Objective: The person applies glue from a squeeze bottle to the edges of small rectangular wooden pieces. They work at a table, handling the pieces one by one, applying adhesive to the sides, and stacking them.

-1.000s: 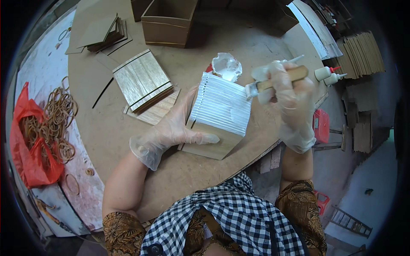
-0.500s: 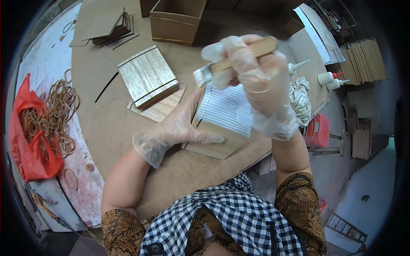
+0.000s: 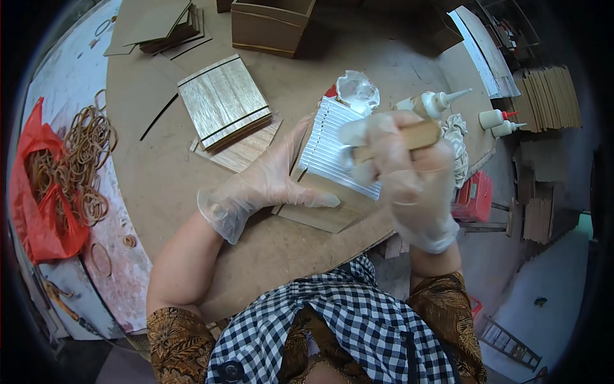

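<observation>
A stack of wooden panels (image 3: 329,159), its ridged edges coated white, rests on the table (image 3: 256,275). From 9 o'clock the left hand (image 3: 272,173) clamps it; at 3 o'clock the right hand (image 3: 412,169) wraps round a brush (image 3: 420,136). A white-smeared tub (image 3: 358,93) stands toward 1 o'clock.

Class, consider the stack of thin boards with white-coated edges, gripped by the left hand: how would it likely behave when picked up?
The stack of thin boards is probably heavy for its size, since many layers sit tightly packed. It should feel stiff as a block, its uncoated face looking flat. Its shiny white edges may be slippery or tacky.
</observation>
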Demonstrator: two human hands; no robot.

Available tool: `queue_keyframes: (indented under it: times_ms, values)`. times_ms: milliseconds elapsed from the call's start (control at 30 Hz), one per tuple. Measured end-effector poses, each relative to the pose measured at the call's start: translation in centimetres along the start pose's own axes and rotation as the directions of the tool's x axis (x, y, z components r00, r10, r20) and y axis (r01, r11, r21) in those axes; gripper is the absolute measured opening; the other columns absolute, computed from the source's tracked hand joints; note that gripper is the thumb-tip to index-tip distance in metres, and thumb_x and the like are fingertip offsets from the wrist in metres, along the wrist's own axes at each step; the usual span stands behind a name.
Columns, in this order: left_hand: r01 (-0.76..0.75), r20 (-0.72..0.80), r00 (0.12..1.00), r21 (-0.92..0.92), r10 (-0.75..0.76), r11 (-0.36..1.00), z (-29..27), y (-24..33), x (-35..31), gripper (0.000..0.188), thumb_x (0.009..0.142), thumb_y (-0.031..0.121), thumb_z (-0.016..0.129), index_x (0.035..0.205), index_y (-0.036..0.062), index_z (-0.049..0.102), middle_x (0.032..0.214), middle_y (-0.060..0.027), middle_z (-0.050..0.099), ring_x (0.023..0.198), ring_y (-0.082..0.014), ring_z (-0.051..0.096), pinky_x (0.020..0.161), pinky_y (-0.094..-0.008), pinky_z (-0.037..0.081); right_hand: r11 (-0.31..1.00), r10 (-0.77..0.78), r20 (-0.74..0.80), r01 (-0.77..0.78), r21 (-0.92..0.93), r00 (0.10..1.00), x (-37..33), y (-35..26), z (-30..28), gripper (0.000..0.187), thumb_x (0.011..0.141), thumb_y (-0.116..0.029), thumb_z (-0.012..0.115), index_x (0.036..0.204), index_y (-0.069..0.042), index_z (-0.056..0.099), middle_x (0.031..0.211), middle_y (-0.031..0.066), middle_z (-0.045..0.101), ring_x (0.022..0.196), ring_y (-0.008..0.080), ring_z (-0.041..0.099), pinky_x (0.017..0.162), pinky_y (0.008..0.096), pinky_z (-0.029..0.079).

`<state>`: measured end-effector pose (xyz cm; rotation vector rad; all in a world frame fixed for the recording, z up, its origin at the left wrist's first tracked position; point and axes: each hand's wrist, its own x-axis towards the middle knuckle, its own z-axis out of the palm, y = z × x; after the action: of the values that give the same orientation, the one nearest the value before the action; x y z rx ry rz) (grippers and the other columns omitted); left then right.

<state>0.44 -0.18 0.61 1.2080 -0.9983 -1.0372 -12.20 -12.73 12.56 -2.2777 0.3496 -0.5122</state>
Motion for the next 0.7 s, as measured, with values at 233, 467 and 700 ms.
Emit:
queue_keyframes:
  times_ms: [233, 467, 700]
  values:
    - [-0.008, 0.048, 0.999, 0.019, 0.008, 1.000, -0.3, 0.7, -0.1, 0.117, 0.057, 0.033, 0.093, 0.147, 0.0004, 0.025, 0.146, -0.0166, 0.039, 0.139, -0.0275, 0.033, 0.117, -0.0389, 0.023, 0.976, -0.008, -0.087, 0.027, 0.218, 0.996, 1.6, -1.6, 3.0, 0.019, 0.093, -0.011, 0.058, 0.090, 0.007, 0.065, 0.084, 0.0115, 0.070, 0.061, 0.0132, 0.065, 0.047, 0.0270, 0.051]
    - [0.006, -0.026, 1.000, -0.019, -0.006, 1.000, 0.2, -0.3, 0.1, 0.124, 0.054, 0.035, 0.093, 0.149, -0.0007, 0.022, 0.146, -0.0192, 0.038, 0.140, -0.0295, 0.032, 0.117, -0.0392, 0.023, 0.950, 0.125, -0.191, -0.062, 0.304, 0.974, 1.2, -1.9, -0.1, 0.030, 0.096, -0.016, 0.056, 0.083, 0.008, 0.067, 0.070, 0.0101, 0.069, 0.063, 0.0120, 0.067, 0.051, 0.0253, 0.051]
    - [0.002, -0.012, 1.000, -0.028, -0.003, 1.000, 0.1, -0.5, 0.1, 0.125, 0.054, 0.033, 0.093, 0.149, -0.0002, 0.021, 0.146, -0.0193, 0.038, 0.140, -0.0297, 0.031, 0.118, -0.0390, 0.022, 0.992, -0.059, 0.064, 0.051, 0.114, 0.996, 0.0, -0.4, -0.5, 0.022, 0.094, -0.012, 0.053, 0.084, 0.004, 0.067, 0.066, 0.0082, 0.066, 0.056, 0.0125, 0.063, 0.048, 0.0247, 0.047]
